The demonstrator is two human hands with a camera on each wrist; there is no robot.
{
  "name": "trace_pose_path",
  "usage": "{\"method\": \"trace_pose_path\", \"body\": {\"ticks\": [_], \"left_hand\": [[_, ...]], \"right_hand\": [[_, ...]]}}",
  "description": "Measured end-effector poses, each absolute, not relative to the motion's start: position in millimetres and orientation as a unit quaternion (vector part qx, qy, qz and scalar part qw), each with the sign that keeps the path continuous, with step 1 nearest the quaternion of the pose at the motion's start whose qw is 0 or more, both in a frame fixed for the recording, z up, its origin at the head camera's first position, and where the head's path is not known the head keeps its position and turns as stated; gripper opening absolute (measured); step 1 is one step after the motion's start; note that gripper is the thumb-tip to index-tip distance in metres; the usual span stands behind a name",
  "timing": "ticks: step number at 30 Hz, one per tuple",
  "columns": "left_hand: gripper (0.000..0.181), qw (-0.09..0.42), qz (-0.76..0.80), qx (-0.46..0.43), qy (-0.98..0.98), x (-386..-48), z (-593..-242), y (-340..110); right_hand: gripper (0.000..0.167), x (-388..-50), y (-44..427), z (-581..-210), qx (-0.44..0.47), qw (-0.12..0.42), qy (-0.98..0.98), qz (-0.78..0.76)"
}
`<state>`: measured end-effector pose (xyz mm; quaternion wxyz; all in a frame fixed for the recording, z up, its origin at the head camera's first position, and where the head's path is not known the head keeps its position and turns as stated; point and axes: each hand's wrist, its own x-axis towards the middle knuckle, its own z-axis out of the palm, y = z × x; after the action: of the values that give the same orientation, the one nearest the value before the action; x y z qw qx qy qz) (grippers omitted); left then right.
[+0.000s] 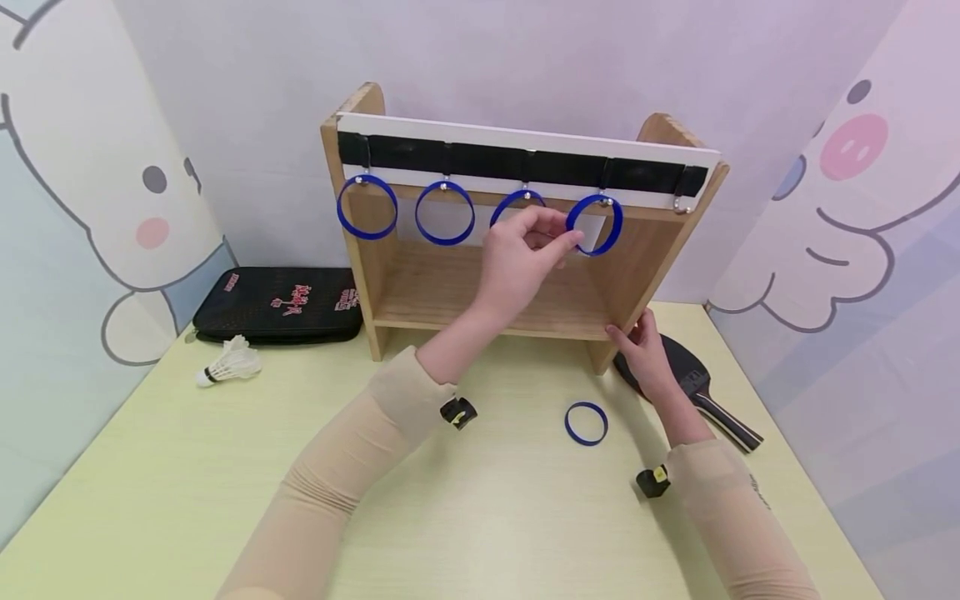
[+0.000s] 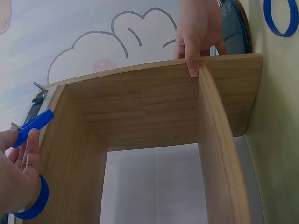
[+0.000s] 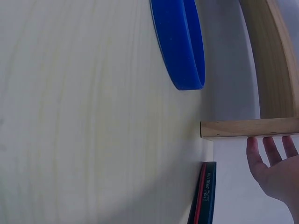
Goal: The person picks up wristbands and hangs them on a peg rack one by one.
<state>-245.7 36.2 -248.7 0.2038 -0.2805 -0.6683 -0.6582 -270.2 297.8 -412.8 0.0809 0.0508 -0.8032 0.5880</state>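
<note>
My left hand (image 1: 519,262) pinches the lower left edge of a blue ring (image 1: 617,225), which is at the fourth hook of the white rail (image 1: 480,132). In the left wrist view the left hand (image 2: 17,175) holds that blue ring (image 2: 35,126) between thumb and fingers. Blue rings hang at the other hooks: one at the far left (image 1: 367,236), one beside it (image 1: 445,242), and a third partly behind the hand. My right hand (image 1: 647,360) holds the wooden rack's right side panel (image 1: 648,242) near the shelf. In the right wrist view the right hand's (image 3: 278,175) fingertips touch the panel.
Another blue ring (image 1: 586,442) lies on the table (image 1: 480,533) before the rack. A black paddle (image 1: 686,371) lies behind the right hand. A black case (image 1: 277,304) and a shuttlecock (image 1: 231,362) are at the left. The rightmost hook (image 1: 681,205) holds no ring.
</note>
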Motion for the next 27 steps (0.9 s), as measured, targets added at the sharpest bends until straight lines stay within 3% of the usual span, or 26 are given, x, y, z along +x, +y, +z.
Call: {"method": "trace_pose_path", "body": {"ticks": [8,17,27], "left_hand": [[0.025,0.191,-0.647,-0.277,-0.684,-246.0,-256.3,31.2],[0.02,0.227,-0.598,-0.299,-0.708,-234.3,-258.9,21.2],[0.019,0.188,-0.564,-0.329,-0.734,-219.7,-270.5,14.2]], "right_hand": [[0.066,-270.8,297.7,-413.3,0.054,0.08,-0.806,0.584],[0.064,-269.5,296.0,-410.8,0.051,0.086,-0.803,0.588],[0.059,-263.3,291.9,-402.3,0.062,0.09,-0.807,0.58]]}}
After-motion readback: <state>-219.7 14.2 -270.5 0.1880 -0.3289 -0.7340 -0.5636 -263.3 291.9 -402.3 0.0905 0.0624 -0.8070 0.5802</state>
